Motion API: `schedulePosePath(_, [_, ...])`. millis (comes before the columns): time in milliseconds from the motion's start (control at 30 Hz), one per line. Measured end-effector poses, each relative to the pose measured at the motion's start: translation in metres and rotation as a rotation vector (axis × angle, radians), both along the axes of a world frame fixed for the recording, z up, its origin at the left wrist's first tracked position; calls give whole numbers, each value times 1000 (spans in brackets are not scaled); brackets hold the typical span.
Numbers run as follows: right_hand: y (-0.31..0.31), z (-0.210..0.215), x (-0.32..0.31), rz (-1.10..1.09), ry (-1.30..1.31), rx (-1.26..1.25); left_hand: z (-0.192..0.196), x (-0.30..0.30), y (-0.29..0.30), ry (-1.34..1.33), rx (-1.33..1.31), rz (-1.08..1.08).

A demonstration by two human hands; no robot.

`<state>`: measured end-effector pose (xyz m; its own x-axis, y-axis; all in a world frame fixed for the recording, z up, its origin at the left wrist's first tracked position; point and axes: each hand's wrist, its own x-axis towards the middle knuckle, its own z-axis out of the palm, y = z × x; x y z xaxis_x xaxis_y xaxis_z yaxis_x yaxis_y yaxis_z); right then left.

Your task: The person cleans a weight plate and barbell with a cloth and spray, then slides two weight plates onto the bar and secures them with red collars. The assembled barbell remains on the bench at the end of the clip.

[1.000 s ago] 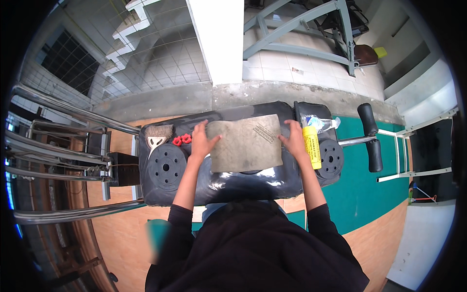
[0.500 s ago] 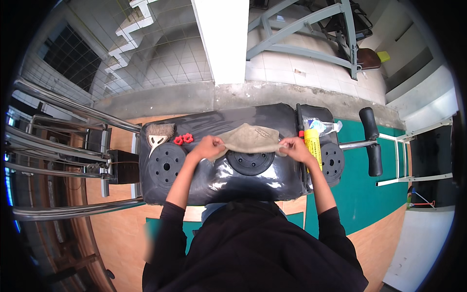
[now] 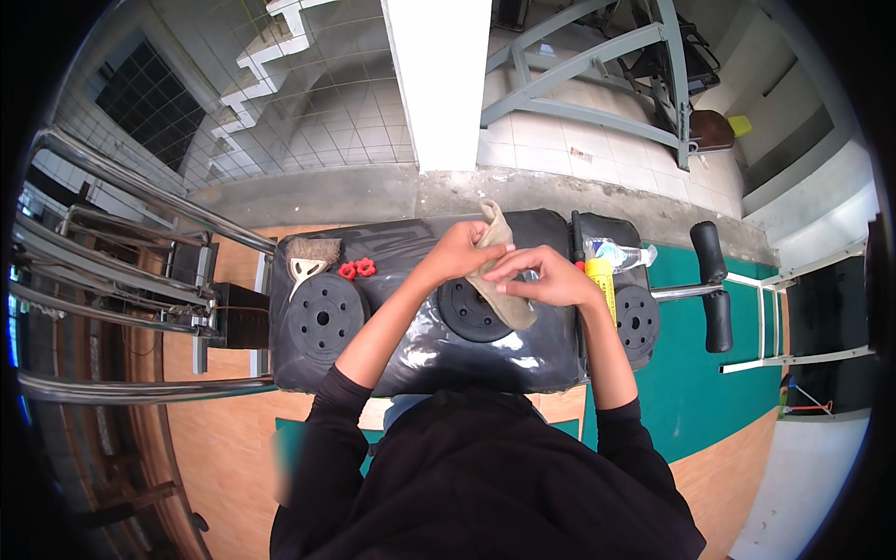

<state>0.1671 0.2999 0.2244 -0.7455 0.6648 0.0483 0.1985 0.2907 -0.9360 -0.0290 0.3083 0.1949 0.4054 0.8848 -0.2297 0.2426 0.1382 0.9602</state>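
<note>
- Cloth, greyish-beige, is hanging folded between the two hands over the middle of the worktop; whether its lower end is touching anything is hard to tell.
- The left hand is grasping the cloth along its upper part, thumb pointing right.
- The right hand is pinching the cloth lower down, fingertips just beside the left thumb.
- A round black weight plate is lying below the cloth, partly hidden by it.
- Leftward, two red knobs are lying side by side near a brush, with another black plate sitting just below them.
- Rightward, a yellow tube is lying between the right forearm and a third plate; a clear bottle is resting just above.
- Farther right, black foam rollers are standing out over a green mat.
</note>
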Motion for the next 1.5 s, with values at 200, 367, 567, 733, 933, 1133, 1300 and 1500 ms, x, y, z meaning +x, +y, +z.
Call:
schedulePosePath(200, [21, -29, 26, -530, 342, -154, 19, -4, 9, 108, 241, -320])
schedulePosePath(367, [32, -39, 39, -436, 173, -186, 59, -13, 14, 405, 422, -208])
schedulePosePath(567, [-12, -33, 43, -307, 63, 54, 31, -30, -35, 318, 498, -133])
schedulePosePath(733, [-84, -107, 55, -308, -172, -212, -60, -22, -101, 244, 134, -212])
schedulePosePath(933, [-68, -144, 41, -611, -313, 20, -97, -19, -77, 249, 228, 175])
schedulePosePath(1133, [-71, -136, -23, -220, -668, 589, -228, -43, -81, 433, -108, 586])
schedulePosePath(1300, [-79, -187, -10, 17, -763, 697, -206, -27, -91, -176, -635, 679])
schedulePosePath(1500, [-75, -181, 47, 35, -585, 281, -221, -24, -88, -219, -662, 670])
